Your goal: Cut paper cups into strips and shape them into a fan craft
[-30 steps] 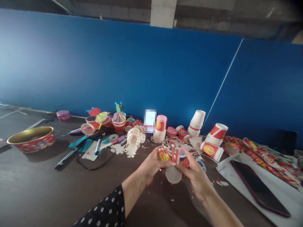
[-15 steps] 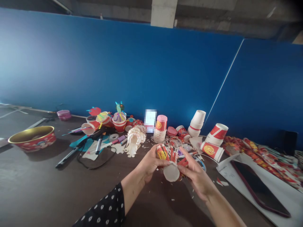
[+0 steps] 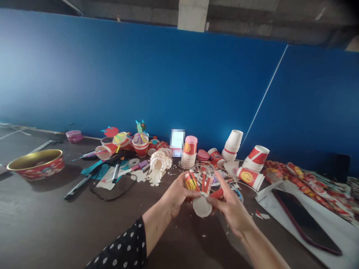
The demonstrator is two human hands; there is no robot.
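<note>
Gripping a slit paper cup (image 3: 202,186) in the left hand (image 3: 176,196), fingers curled closely around the red-and-white strips. Pinching the same cup in the right hand (image 3: 231,209), grip narrow, close beside the round white cup base (image 3: 202,206). Holding the cup above the table (image 3: 56,224), at the center of the view, base tilting toward 6 o'clock and strips fanning toward 12 o'clock. Thin white paper loops (image 3: 203,168) curling just past the strip ends.

Scattering at 6 o'clock, small paper scraps (image 3: 203,239) lying on the dark table below the hands. Standing at 12 o'clock, a stack of cups (image 3: 188,157) topped with pink frilled paper. Sitting at 11 o'clock, a white frilled paper cutout (image 3: 159,166), beside a roll of tape (image 3: 134,162). Lying at 10 o'clock, black marker pens (image 3: 78,186). Resting at 9 o'clock, a red tin bowl (image 3: 35,164) with a gold interior. Leaning together at 1 o'clock, red-and-white cups (image 3: 249,178). Lying at 3 o'clock, a dark phone (image 3: 305,220) on a white sheet (image 3: 280,201), near red printed paper (image 3: 305,186).
</note>
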